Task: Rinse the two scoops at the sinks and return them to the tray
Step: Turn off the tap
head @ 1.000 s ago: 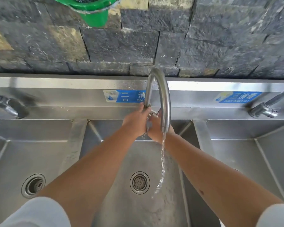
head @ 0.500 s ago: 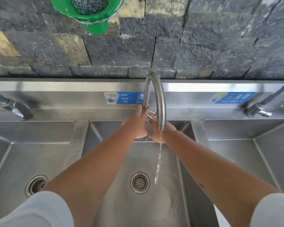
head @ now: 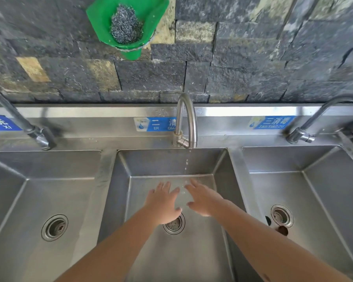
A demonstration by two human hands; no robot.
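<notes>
Hovering over the middle sink (head: 222, 165), left hand (head: 163, 204) and right hand (head: 204, 200) both flat, fingers spread, holding nothing, side by side, not touching; faucet (head: 186, 119) above only dripping; drain (head: 174, 223) partly under left hand; scoops and tray not in view

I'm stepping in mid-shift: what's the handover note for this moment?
Left hand: open, empty, spread over the middle sink.
Right hand: open, empty, beside it, apart.
Middle faucet: only drips falling.
Scoops and tray: not in view; whether they are rinsed can't be told.
Left: find the scoops, rinse if needed, return them to the tray.
</notes>
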